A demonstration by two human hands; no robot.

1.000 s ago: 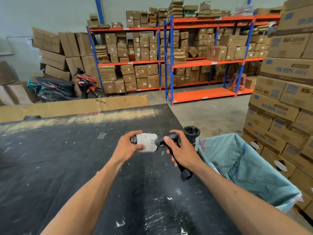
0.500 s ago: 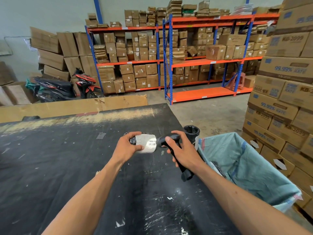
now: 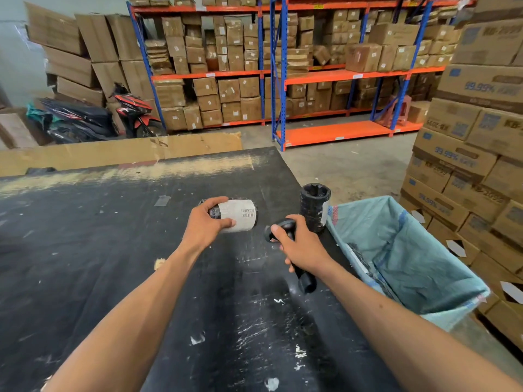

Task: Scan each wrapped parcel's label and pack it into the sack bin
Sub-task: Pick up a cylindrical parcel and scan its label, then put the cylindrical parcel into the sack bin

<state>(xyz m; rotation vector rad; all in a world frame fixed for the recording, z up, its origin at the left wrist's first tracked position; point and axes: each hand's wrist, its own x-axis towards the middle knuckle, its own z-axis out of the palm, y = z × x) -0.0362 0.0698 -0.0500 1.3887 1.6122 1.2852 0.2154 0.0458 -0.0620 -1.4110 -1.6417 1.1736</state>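
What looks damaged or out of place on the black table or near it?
The table top is worn: a long strip along its far edge is scraped to a pale colour, and white scuffs speckle the near part. A motorbike stands parked indoors beside the shelving.

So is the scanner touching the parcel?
Apart. The head view shows a strip of black table between the scanner, gripped by the right hand, and the parcel held by the left hand.
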